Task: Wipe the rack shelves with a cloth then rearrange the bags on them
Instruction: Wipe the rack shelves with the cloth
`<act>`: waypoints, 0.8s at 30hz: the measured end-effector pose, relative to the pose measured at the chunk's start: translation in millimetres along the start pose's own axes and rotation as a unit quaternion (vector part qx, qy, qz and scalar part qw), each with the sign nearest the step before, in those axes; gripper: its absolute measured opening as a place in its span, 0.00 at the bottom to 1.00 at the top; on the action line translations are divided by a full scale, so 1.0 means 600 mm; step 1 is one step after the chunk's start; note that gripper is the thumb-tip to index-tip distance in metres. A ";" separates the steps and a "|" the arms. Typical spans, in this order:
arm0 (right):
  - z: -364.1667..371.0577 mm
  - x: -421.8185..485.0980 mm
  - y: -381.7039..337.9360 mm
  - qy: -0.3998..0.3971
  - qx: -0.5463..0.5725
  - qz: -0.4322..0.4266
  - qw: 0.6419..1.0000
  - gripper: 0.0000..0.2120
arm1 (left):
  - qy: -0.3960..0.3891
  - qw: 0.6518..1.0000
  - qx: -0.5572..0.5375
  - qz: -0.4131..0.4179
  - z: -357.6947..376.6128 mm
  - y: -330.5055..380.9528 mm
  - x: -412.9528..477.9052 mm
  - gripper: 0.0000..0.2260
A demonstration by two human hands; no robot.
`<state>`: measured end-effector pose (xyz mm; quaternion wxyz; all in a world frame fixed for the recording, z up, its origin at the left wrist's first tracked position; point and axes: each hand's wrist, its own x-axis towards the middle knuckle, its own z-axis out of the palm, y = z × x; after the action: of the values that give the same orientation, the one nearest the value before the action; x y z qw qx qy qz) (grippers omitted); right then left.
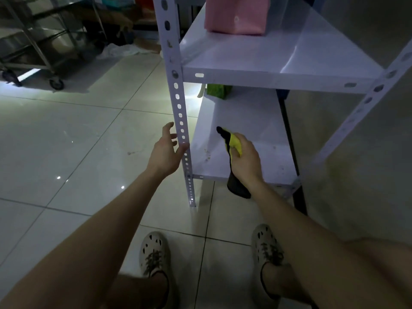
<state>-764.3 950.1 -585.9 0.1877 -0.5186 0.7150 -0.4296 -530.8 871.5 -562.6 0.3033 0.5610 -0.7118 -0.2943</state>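
A white metal rack stands before me, with an upper shelf (pixel 256 56) and a lower shelf (pixel 249 121). A pink bag (pixel 236 15) stands at the back of the upper shelf. A green bag (pixel 218 90) sits at the back of the lower shelf, partly hidden under the upper one. My right hand (pixel 246 158) is shut on a yellow and black cloth (pixel 233 150) above the lower shelf's front part, where small specks of dirt lie. My left hand (pixel 166 150) is open, fingers spread, right beside the rack's perforated front-left post (pixel 181 121).
A steel wheeled trolley (pixel 42 45) stands at the far left on the tiled floor. Crumpled white material (pixel 120 50) and boxes lie behind the rack's left side. A wall rises on the right. My two feet in pale shoes (pixel 153 253) stand just before the rack.
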 end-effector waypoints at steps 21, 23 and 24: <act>0.259 0.225 0.108 -0.228 -0.351 -0.071 0.905 0.27 | 0.021 0.995 0.075 0.057 0.003 0.023 0.013 0.24; 0.271 0.230 0.107 -0.221 -0.356 -0.069 0.905 0.27 | 0.024 0.995 0.074 0.057 0.004 0.027 0.012 0.24; 0.270 0.222 0.107 -0.221 -0.351 -0.068 0.907 0.27 | 0.023 0.995 0.074 0.056 0.003 0.031 0.010 0.25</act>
<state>-737.6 767.8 -705.0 0.1168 -0.6796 0.7233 -0.0370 -544.8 869.3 -549.3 0.2934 0.5480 -0.7544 -0.2109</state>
